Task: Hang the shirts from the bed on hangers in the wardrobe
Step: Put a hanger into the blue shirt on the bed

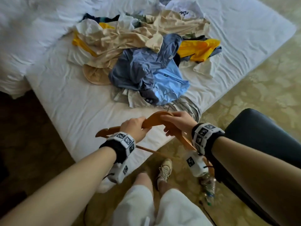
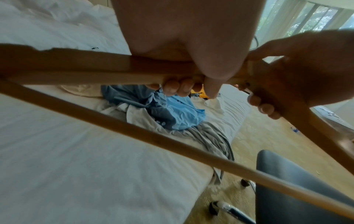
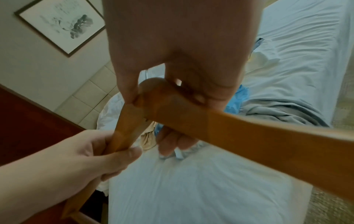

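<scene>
A wooden hanger (image 1: 153, 120) is held over the near corner of the bed (image 1: 78, 105). My left hand (image 1: 135, 128) grips its left arm, fingers curled under the wood (image 2: 178, 87). My right hand (image 1: 177, 121) grips its top and right arm (image 3: 191, 106). The hanger's crossbar (image 2: 134, 133) runs below both hands. A pile of shirts lies on the bed beyond: a blue shirt (image 1: 146, 74), a beige shirt (image 1: 123, 41), a yellow shirt (image 1: 198, 48) and a grey striped shirt (image 1: 190, 106) at the bed's edge.
A dark office chair (image 1: 260, 137) stands close on my right, its wheels (image 2: 245, 182) on the patterned carpet (image 1: 268, 79). A plastic bottle (image 1: 210, 188) lies on the floor by my feet. A white duvet (image 1: 24, 38) is bunched at the left.
</scene>
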Available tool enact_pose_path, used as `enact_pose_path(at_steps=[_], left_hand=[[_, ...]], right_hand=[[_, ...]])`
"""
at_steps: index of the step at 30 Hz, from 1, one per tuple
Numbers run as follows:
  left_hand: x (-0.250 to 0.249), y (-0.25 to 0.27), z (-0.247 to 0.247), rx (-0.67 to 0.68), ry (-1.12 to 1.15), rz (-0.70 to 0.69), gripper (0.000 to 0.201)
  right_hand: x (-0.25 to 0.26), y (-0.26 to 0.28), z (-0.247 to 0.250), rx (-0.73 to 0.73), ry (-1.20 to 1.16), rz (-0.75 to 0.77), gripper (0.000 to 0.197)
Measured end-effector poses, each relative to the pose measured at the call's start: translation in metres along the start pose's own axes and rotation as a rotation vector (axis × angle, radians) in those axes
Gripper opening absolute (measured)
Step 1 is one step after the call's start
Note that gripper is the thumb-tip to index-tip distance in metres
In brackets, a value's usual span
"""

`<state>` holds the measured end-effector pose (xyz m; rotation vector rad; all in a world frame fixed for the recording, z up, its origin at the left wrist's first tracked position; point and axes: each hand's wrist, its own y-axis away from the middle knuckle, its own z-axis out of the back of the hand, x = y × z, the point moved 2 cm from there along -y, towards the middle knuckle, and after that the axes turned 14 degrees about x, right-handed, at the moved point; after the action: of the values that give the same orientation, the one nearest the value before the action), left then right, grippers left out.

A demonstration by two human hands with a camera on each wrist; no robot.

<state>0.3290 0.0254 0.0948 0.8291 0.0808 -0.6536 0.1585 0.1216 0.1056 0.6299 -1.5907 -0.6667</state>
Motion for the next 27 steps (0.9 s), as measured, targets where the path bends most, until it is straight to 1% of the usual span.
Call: enact_pose_path(at_steps=[4, 5, 7, 8, 9, 11, 12, 13, 14, 15, 17, 19, 21, 22, 24, 27], left_hand=[[-0.007, -0.039, 0.037, -0.01, 0.037, -0.054, 0.026], [-0.006, -0.049, 0.046, -0.019, 0.038, -0.064, 0.022], [-0.002, -0.069, 0.063, -0.061, 0.058, -0.108, 0.013], [0.0, -0.078, 0.07, -0.108, 0.055, -0.144, 0.014], [0.003, -0.088, 0.076, -0.184, 0.03, -0.175, 0.019], [0.011, -0.11, 0.095, -0.381, -0.032, -0.212, 0.035], [0.016, -0.121, 0.105, -0.47, -0.044, -0.228, 0.037], [0.021, -0.131, 0.113, -0.515, -0.041, -0.235, 0.035], [0.027, -0.141, 0.118, -0.515, -0.014, -0.233, 0.03], [0.033, -0.151, 0.12, -0.486, 0.023, -0.215, 0.024], [0.05, -0.173, 0.119, -0.366, 0.131, -0.101, 0.017], [0.065, -0.193, 0.113, -0.223, 0.225, 0.036, 0.016], [0.074, -0.215, 0.109, -0.158, 0.227, 0.088, 0.02], [0.074, -0.224, 0.109, -0.155, 0.208, 0.085, 0.021], [0.065, -0.242, 0.11, -0.141, 0.14, 0.039, 0.024], [0.032, -0.282, 0.123, -0.073, -0.032, -0.116, 0.027]], right_hand=[[0.044, -0.035, 0.023, 0.187, -0.076, -0.078, 0.048], [0.054, -0.046, 0.029, 0.196, -0.101, -0.093, 0.049], [0.07, -0.064, 0.041, 0.155, -0.145, -0.081, 0.047], [0.077, -0.071, 0.045, 0.132, -0.161, -0.06, 0.045], [0.083, -0.08, 0.049, 0.108, -0.163, -0.033, 0.042], [0.1, -0.097, 0.059, 0.038, -0.151, 0.023, 0.028], [0.108, -0.108, 0.066, -0.017, -0.165, 0.053, 0.025], [0.116, -0.117, 0.073, -0.085, -0.185, 0.091, 0.025], [0.124, -0.127, 0.079, -0.159, -0.199, 0.138, 0.028], [0.131, -0.136, 0.085, -0.234, -0.193, 0.181, 0.035], [0.142, -0.152, 0.094, -0.331, -0.138, 0.216, 0.045], [0.147, -0.17, 0.104, -0.437, -0.07, 0.215, 0.048], [0.147, -0.187, 0.121, -0.554, 0.001, 0.216, 0.047], [0.146, -0.196, 0.13, -0.598, 0.027, 0.223, 0.044], [0.147, -0.207, 0.146, -0.631, 0.029, 0.235, 0.038], [0.15, -0.221, 0.172, -0.626, 0.027, 0.244, 0.03]])
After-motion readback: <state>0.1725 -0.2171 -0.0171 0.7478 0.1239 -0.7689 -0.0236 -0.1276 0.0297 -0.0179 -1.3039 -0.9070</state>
